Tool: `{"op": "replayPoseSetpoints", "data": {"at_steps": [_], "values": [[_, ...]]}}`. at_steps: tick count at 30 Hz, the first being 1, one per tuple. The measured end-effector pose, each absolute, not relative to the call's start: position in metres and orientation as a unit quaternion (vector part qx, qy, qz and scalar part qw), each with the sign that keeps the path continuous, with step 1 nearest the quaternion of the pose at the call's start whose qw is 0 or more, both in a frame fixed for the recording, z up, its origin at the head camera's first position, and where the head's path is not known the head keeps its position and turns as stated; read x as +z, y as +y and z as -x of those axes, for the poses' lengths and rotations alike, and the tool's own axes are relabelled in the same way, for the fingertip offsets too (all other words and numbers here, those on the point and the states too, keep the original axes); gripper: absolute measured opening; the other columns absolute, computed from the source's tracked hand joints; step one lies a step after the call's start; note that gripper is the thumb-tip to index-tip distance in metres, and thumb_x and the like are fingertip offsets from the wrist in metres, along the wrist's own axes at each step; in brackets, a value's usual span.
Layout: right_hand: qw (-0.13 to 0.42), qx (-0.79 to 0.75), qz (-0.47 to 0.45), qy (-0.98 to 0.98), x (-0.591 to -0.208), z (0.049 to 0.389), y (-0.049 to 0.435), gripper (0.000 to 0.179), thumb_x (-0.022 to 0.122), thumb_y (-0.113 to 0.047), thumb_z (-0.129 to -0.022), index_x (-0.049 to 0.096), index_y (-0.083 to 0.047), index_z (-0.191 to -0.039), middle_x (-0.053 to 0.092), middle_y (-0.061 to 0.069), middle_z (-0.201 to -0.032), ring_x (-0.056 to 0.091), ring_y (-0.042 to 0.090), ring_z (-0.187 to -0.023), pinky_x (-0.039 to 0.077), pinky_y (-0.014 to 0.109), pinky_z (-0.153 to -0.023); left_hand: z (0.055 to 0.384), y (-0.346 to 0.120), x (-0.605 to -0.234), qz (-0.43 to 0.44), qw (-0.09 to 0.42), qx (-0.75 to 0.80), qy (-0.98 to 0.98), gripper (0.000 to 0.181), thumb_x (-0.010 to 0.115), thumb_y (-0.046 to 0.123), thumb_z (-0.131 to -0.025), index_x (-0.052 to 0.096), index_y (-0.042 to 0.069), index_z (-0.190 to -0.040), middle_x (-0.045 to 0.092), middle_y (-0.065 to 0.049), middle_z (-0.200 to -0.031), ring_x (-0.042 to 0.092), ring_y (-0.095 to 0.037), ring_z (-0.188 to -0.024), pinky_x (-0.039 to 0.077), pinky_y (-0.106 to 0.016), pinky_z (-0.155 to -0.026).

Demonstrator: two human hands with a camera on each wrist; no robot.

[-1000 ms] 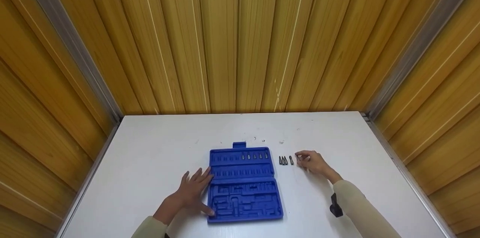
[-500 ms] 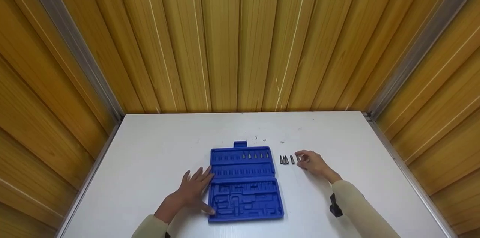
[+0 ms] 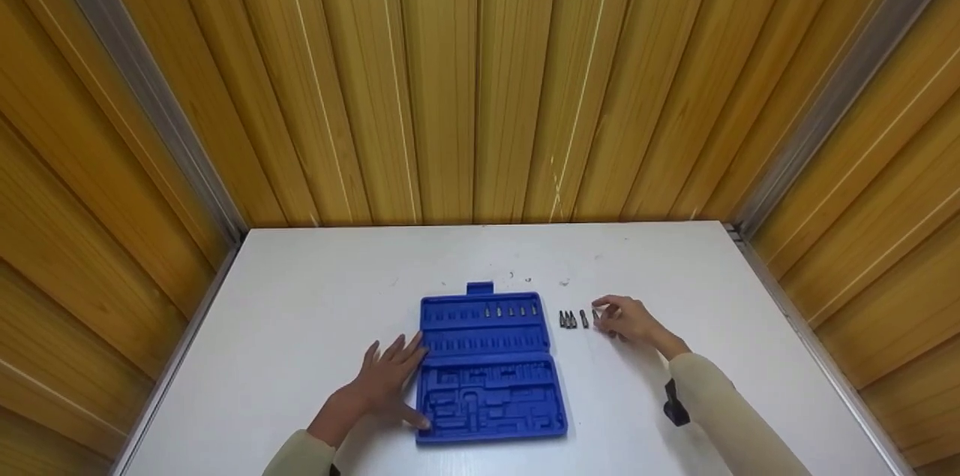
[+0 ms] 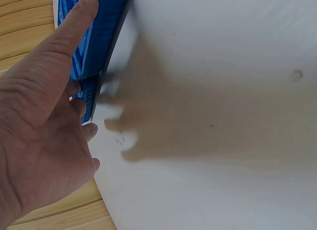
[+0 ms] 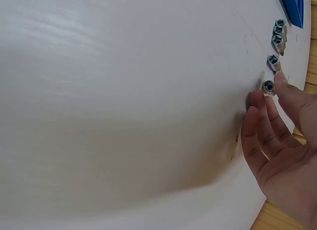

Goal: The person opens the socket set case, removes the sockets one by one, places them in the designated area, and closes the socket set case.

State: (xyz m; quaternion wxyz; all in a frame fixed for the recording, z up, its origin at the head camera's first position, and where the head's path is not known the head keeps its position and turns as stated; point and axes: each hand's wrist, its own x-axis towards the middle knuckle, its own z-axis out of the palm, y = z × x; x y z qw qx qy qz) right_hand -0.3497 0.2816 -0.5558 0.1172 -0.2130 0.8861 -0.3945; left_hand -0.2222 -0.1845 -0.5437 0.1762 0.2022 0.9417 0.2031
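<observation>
My left hand rests along the left side of an open blue bit case, fingers spread and thumb on its front corner. In the left wrist view the thumb lies over the edge of the blue case. To the right of the case, my right hand pinches a small metal screwdriver bit at the table surface. The right wrist view shows the round end of this bit between thumb and fingertips. Beside it lies another bit, then a tight group of bits.
Several bits sit in the case's upper right slots; its lower half has moulded hollows. The white table carries small dark marks behind the case. Yellow wood-look panels wall in the back and sides.
My right hand's fingers shift slightly to the right, and more of the bit shows at their left. The left hand and the case stay in place.
</observation>
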Motion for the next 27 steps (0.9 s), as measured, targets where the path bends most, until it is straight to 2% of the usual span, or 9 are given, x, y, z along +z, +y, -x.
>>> {"op": "replayPoseSetpoints", "data": {"at_steps": [3,10,18,21,27], "values": [[0.121,-0.397,0.215,0.884,-0.551,0.353,0.279,0.034,0.066,0.000,-0.095,0.059,0.018,-0.123,0.069,0.030,-0.093,0.070,0.037,-0.071,0.059,0.036,-0.058,0.223,-0.185,-0.544,-0.207,0.172,0.206,0.941,0.126,0.091,0.058,-0.065,0.029,0.003,-0.160,0.018,-0.018,-0.171,0.016,-0.047,-0.157,0.005,-0.075,-0.120],[0.103,-0.397,0.242,0.880,-0.542,0.360,0.262,0.033,0.064,-0.001,-0.097,0.059,0.019,-0.122,0.069,0.032,-0.094,0.071,0.048,-0.073,0.059,0.033,-0.057,0.222,-0.186,-0.547,-0.206,0.170,0.201,0.943,0.126,0.090,0.061,-0.065,0.030,0.004,-0.160,0.018,-0.017,-0.171,0.017,-0.047,-0.157,0.006,-0.076,-0.120],[0.114,-0.410,0.264,0.866,-0.540,0.363,0.219,0.032,0.063,-0.005,-0.098,0.062,0.018,-0.121,0.069,0.032,-0.094,0.068,0.046,-0.066,0.048,0.017,-0.054,0.220,-0.186,-0.548,-0.206,0.164,0.201,0.944,0.125,0.090,0.061,-0.065,0.031,0.003,-0.159,0.019,-0.017,-0.171,0.018,-0.047,-0.156,0.006,-0.076,-0.120],[0.128,-0.421,0.261,0.859,-0.540,0.361,0.198,0.034,0.064,-0.006,-0.098,0.062,0.018,-0.121,0.070,0.032,-0.096,0.070,0.047,-0.069,0.050,0.019,-0.052,0.219,-0.185,-0.547,-0.209,0.163,0.204,0.942,0.125,0.091,0.060,-0.065,0.031,0.002,-0.159,0.019,-0.018,-0.171,0.019,-0.048,-0.156,0.006,-0.076,-0.119],[0.144,-0.437,0.259,0.849,-0.546,0.359,0.150,0.035,0.065,-0.009,-0.099,0.063,0.014,-0.125,0.072,0.029,-0.099,0.073,0.038,-0.070,0.058,0.027,-0.053,0.221,-0.186,-0.546,-0.206,0.166,0.213,0.941,0.127,0.092,0.058,-0.064,0.030,0.002,-0.159,0.018,-0.017,-0.171,0.018,-0.048,-0.156,0.005,-0.076,-0.120]]}}
